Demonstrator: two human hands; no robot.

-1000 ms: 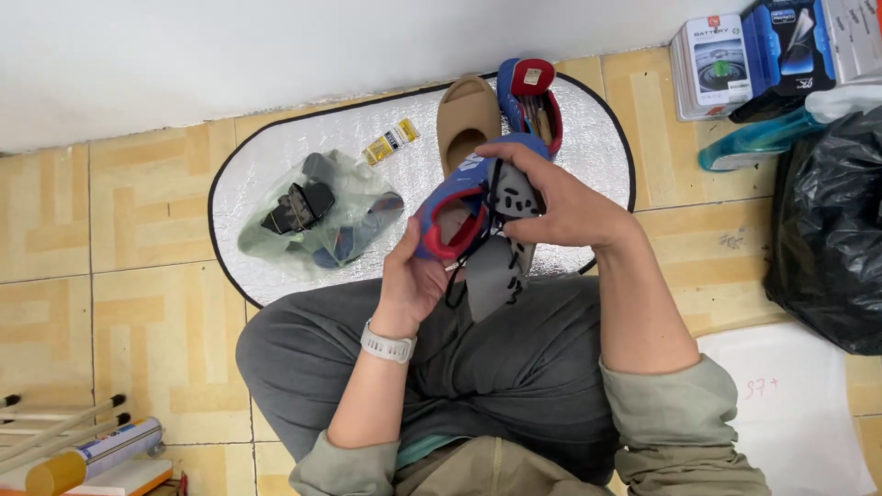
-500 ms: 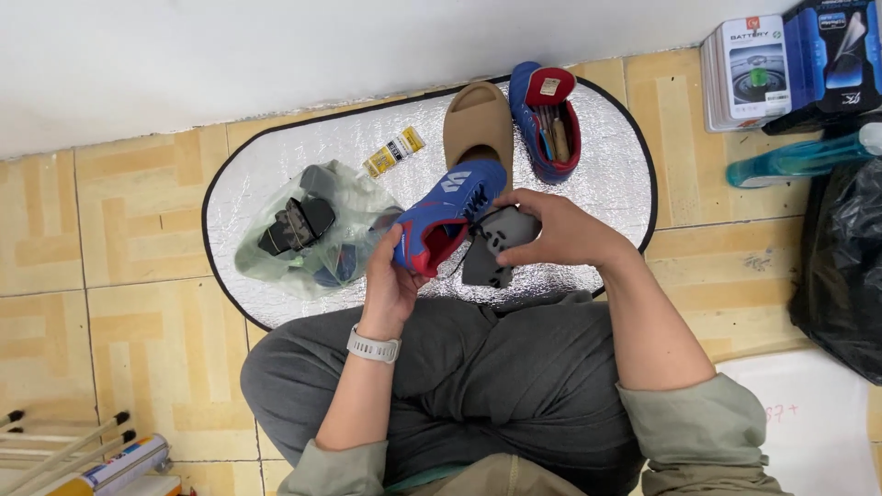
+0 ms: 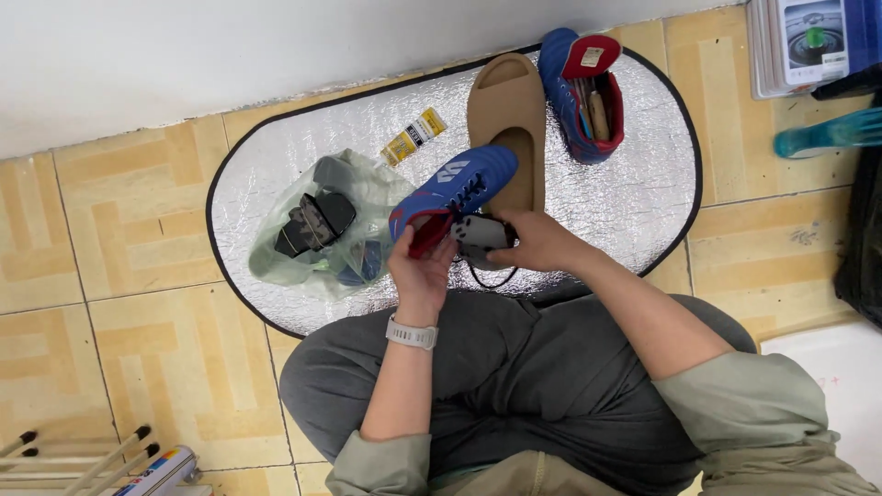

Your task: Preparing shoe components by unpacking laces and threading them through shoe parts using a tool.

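We sit cross-legged on the tiled floor [image 3: 138, 349] with a silver oval mat [image 3: 634, 193] spread in front of our knees. Our left hand [image 3: 421, 266] grasps the heel end of a blue football boot [image 3: 455, 188], fingers curled round its red collar, while the toe points away to the far right. Our right hand [image 3: 537, 241] closes around a grey insole-like piece [image 3: 478, 234] just beside the boot's opening; a dark lace or cord loops below it. The held boot hovers over the near middle of the mat, partly above a tan slide sandal [image 3: 505, 110] lying flat.

For containers, we see a clear greenish plastic bag [image 3: 312, 243] on the left of the mat; inside it lie a dark strapped item [image 3: 314, 220] and something blue, which we cannot make out clearly. The second blue boot [image 3: 581, 92] stands at the far right of the mat, its red-lined opening stuffed with a few slim things we cannot identify. A small yellow sachet [image 3: 413, 136] lies between the bag and the sandal.

Counting: two blue boots, one sandal, one bag, one sachet. Off the mat, a stack of boxes [image 3: 799, 46] sits at the far right, a teal object [image 3: 827, 133] beside it, and a black bag [image 3: 864, 248] at the right edge. A watch [image 3: 411, 333] circles our left wrist.
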